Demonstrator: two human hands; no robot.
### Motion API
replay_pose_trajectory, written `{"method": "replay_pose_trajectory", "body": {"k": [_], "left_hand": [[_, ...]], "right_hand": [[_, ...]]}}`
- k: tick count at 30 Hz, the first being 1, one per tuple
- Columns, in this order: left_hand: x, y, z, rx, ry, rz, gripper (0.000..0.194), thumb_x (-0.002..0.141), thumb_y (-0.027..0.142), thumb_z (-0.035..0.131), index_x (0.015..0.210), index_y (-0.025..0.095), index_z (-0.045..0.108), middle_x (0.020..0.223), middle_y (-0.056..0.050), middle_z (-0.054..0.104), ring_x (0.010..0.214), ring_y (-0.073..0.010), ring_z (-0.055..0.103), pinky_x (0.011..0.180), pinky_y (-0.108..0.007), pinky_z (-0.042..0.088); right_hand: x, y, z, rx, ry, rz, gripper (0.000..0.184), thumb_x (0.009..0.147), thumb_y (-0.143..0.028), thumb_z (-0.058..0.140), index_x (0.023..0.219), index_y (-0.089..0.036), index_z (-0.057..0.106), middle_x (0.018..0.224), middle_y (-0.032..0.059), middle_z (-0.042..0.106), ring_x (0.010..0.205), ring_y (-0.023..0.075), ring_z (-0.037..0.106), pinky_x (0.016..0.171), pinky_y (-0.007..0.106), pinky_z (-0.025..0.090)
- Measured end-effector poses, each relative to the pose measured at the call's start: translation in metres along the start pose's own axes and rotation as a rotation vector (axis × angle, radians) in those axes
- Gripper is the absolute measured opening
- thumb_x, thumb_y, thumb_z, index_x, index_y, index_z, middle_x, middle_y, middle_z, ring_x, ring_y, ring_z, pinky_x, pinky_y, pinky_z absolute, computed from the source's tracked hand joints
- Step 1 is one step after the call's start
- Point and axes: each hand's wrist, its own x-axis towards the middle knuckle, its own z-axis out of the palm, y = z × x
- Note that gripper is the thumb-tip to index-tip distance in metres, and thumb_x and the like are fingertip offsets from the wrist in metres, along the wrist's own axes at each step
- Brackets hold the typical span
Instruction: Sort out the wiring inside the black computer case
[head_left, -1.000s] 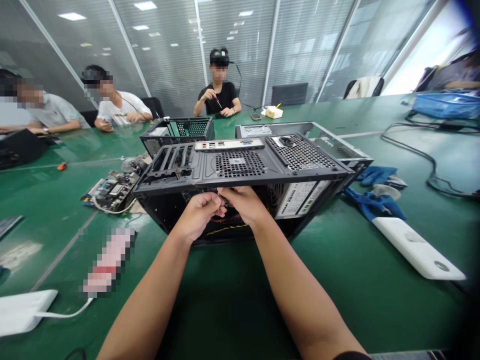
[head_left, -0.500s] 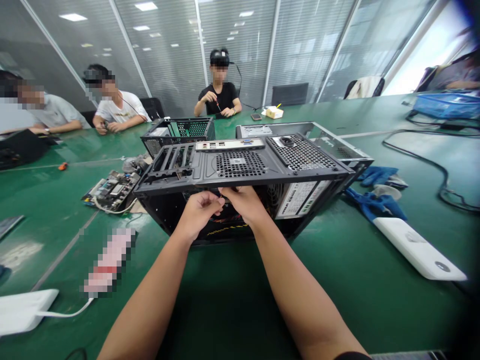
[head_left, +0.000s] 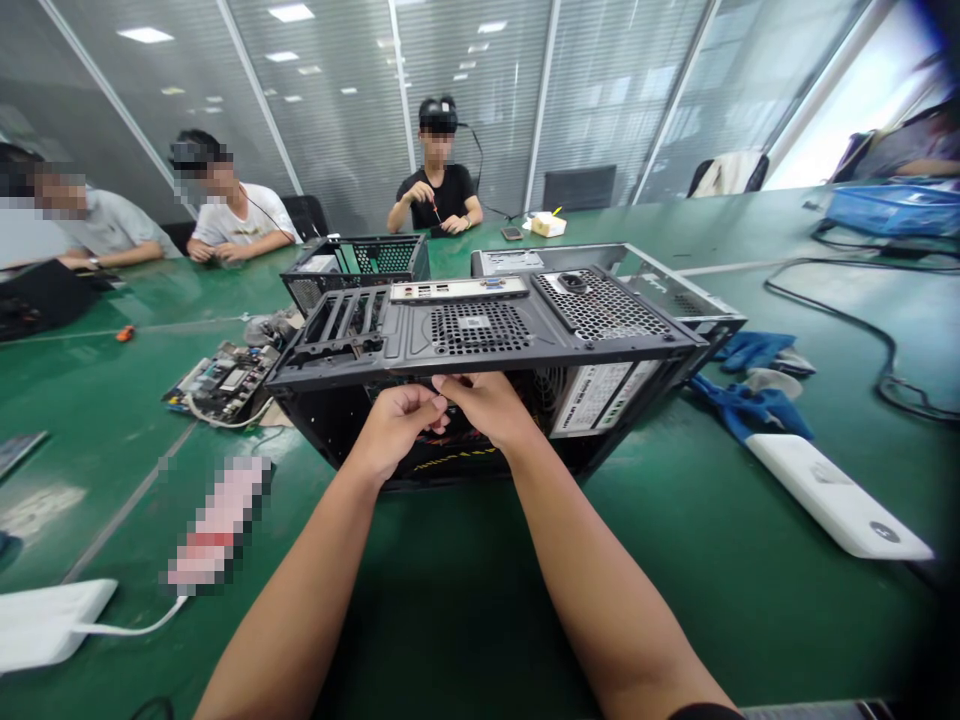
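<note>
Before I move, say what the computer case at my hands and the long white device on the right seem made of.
Computer case: probably sheet metal, matte dark paint; thin folded edges and punched holes suggest it. White device: likely plastic, smooth, faintly glossy, with rounded corners.

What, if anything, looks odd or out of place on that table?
The motherboard lies bare on the green table, left of the nearest computer case; that looks odd, as boards usually sit inside one. No spill shows.

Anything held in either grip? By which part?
Can't tell. Left grip looks pinched; right grip is partly hidden by the computer case; no held item shows clearly.
</note>
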Motion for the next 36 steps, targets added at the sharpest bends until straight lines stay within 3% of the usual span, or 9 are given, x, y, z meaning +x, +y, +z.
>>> {"method": "replay_pose_trajectory", "body": {"k": [5,8,14,24,30,36], "left_hand": [[0.0,0.0,-0.002,-0.131,-0.072,-0.066,0.029,0.074,0.041,0.079,0.074,0.013,0.069,0.066,-0.004,0.069,0.058,-0.0119,0.061,0.06,-0.025,0.046],[0.0,0.002,-0.001,-0.165,-0.05,-0.077,0.029,0.071,0.04,0.08,0.073,0.013,0.068,0.067,-0.004,0.07,0.059,-0.0123,0.062,0.06,-0.025,0.047],[0.0,0.006,0.004,0.07,0.119,0.01,0.024,0.072,0.035,0.078,0.075,0.013,0.068,0.064,-0.003,0.069,0.059,-0.0127,0.062,0.058,-0.024,0.045],[-0.001,0.005,0.002,0.192,0.158,0.013,0.024,0.071,0.036,0.077,0.07,0.016,0.065,0.06,-0.002,0.069,0.054,-0.0131,0.06,0.056,-0.025,0.045],[-0.002,0.008,0.0,0.028,0.074,-0.087,0.023,0.072,0.036,0.078,0.072,0.014,0.07,0.066,-0.005,0.072,0.06,-0.0141,0.066,0.057,-0.024,0.046],[0.001,0.002,-0.003,-0.304,-0.046,-0.268,0.03,0.064,0.036,0.086,0.075,0.014,0.069,0.071,-0.005,0.073,0.063,-0.0149,0.069,0.059,-0.024,0.05]], "right_hand": [[-0.003,-0.005,0.0,0.104,-0.052,0.044,0.022,0.078,-0.036,0.059,0.065,-0.021,0.051,0.063,-0.0033,0.052,0.061,0.0129,0.048,0.06,0.029,0.038],[-0.003,-0.006,0.002,0.126,-0.018,0.044,0.021,0.076,-0.035,0.06,0.064,-0.021,0.05,0.061,-0.0036,0.05,0.061,0.0127,0.047,0.059,0.028,0.039],[0.002,0.002,0.008,0.03,0.118,-0.062,0.015,0.074,-0.031,0.058,0.065,-0.021,0.051,0.064,-0.0019,0.055,0.064,0.0149,0.052,0.061,0.029,0.04],[0.004,0.003,0.009,-0.001,0.126,-0.101,0.015,0.075,-0.03,0.057,0.065,-0.022,0.05,0.064,-0.0019,0.053,0.064,0.0151,0.051,0.061,0.029,0.039],[0.001,-0.002,0.006,0.038,0.099,-0.04,0.017,0.075,-0.029,0.058,0.064,-0.023,0.046,0.062,-0.0033,0.049,0.064,0.0148,0.047,0.064,0.03,0.038],[-0.003,-0.009,0.005,0.125,0.058,0.023,0.017,0.075,-0.032,0.059,0.066,-0.022,0.048,0.065,-0.0027,0.051,0.066,0.0145,0.048,0.064,0.03,0.039]]}}
